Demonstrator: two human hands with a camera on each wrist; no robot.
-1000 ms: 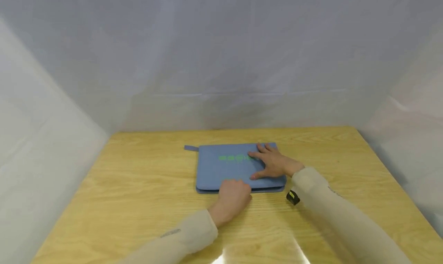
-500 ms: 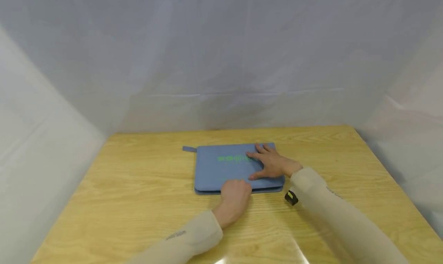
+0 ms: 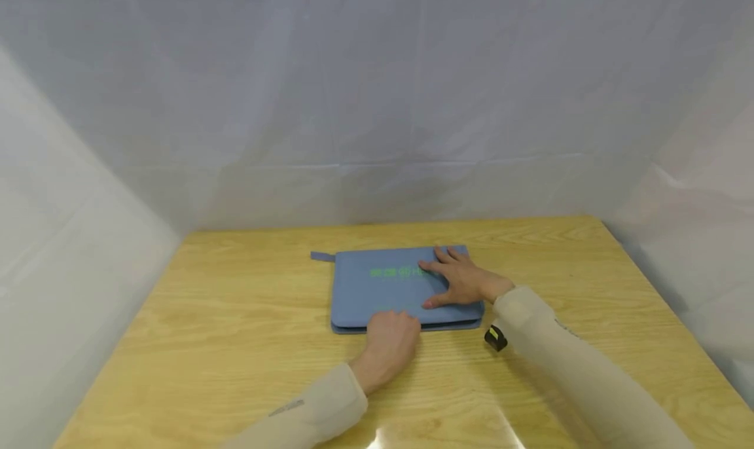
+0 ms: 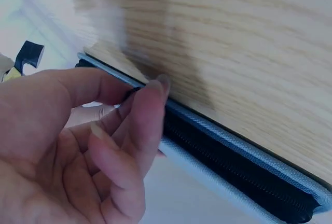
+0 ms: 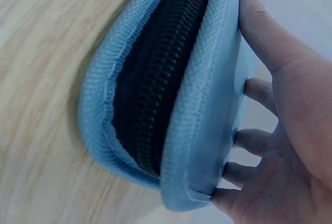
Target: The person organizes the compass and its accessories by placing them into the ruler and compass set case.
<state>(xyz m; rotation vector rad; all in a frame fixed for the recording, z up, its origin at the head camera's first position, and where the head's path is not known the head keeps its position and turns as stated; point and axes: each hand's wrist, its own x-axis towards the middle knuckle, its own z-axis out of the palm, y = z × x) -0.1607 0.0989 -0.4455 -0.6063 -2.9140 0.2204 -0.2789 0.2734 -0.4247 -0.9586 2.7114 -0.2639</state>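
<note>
A blue zip case (image 3: 359,298) with green lettering lies flat on the table, its zipped edge toward me. My left hand (image 3: 390,344) is at the middle of that front edge, pinching a small dark zip pull (image 4: 129,94) between thumb and fingers, which partly cover it. Along the edge runs a black zip (image 4: 207,149), with its teeth (image 5: 161,73) meshed around the right corner in the right wrist view. Spread across the case's right part, my right hand (image 3: 462,284) presses on the cover with straight fingers and hides some of the lettering.
A blue strap (image 3: 322,256) sticks out from the case's back left corner. The wooden table (image 3: 235,344) has pale sheeting (image 3: 377,108) behind it and at both sides. A black wrist device (image 3: 496,337) shows under my right cuff.
My left hand has slid slightly left along the case's front edge since half a second ago. The right hand stays on the cover, and the case keeps its place.
</note>
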